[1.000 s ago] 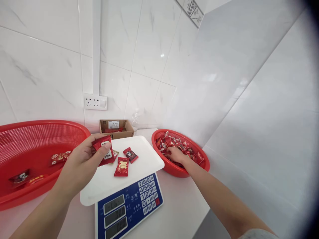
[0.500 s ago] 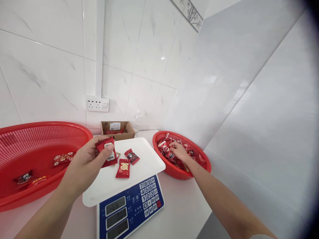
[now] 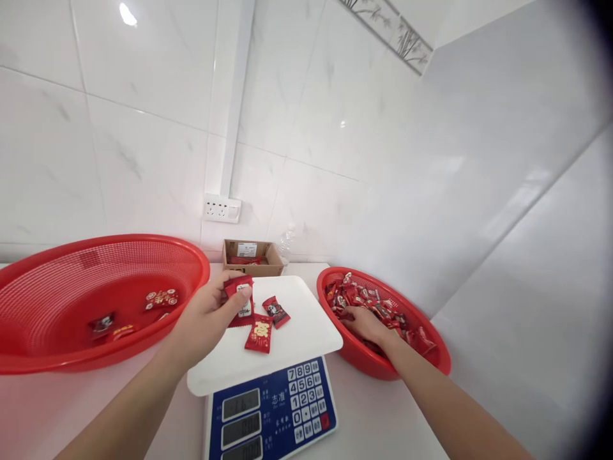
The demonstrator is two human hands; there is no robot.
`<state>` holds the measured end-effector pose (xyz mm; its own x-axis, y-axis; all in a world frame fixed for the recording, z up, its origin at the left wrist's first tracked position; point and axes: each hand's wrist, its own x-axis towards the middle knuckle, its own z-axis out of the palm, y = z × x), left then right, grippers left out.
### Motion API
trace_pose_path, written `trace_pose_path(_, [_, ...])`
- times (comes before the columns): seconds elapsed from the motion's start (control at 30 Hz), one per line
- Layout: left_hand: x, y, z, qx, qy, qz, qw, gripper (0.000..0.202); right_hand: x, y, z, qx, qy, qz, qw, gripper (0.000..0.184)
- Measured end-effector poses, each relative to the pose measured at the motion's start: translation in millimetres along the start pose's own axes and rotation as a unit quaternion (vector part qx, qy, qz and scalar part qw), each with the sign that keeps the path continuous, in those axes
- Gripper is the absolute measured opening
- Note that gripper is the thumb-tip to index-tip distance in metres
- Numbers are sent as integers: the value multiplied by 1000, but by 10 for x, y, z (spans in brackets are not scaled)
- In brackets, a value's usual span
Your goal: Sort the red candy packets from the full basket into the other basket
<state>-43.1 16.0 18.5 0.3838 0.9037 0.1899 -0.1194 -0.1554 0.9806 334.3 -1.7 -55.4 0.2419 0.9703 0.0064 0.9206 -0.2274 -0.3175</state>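
My left hand [image 3: 207,319] is closed on a red candy packet [image 3: 240,300] with a white label, thumb across its front. It is held above the left part of the scale's white tray [image 3: 301,338]. On that tray lie a red packet with gold print [image 3: 259,333] and a darker red one [image 3: 276,312]. To the right, my right hand [image 3: 368,324] reaches into a red plastic basket [image 3: 443,351] full of wrapped candies [image 3: 364,295]. Its fingers curl down among them, the tips hidden, so what they grip is not visible.
A larger red basket [image 3: 191,255] on the left holds a few packets [image 3: 161,299]. Behind the scale stand a cardboard box [image 3: 256,271] and a clear plastic bottle [image 3: 286,244]. The scale's blue keypad panel [image 3: 282,409] faces me. Tiled walls close off the back and right.
The view has turned, shifting everything to the right in the picture. My right hand has sunk lower among the candies; the red-and-white packet by its fingers no longer shows. My left hand keeps its packet.
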Motion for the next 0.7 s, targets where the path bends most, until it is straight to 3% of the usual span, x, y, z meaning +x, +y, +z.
trace_pose_path(0.13, [27, -34, -40, 3, 21, 22, 1000, 42, 31, 28, -1, -9, 37, 14, 999, 11])
trace_pose_path(0.3, [46, -40, -73, -2, 29, 45, 999, 36, 13, -21, -131, 6, 157, 76, 985, 21])
trace_pose_path(0.4, [35, -16, -72, -5, 37, 59, 998, 31, 11, -215, -262, 35, 235, 80, 968, 34])
trace_pose_path(0.47, [25, 0, -68, -9, 39, 62, 997, 32, 29, -435, -308, 80, 260, 38, 961, 35])
trace_pose_path(0.53, [13, 17, -67, -8, 41, 59, 997, 35, 58, -709, -289, 183, 238, -62, 952, 31])
trace_pose_path(0.6, [-2, 35, -69, -3, 45, 59, 997, 38, 101, -997, -212, 244, 166, -122, 948, 36])
trace_pose_path(0.7, [-34, 68, -77, -4, 45, 73, 996, 39, 205, -1371, -51, 205, 104, -168, 959, 31])
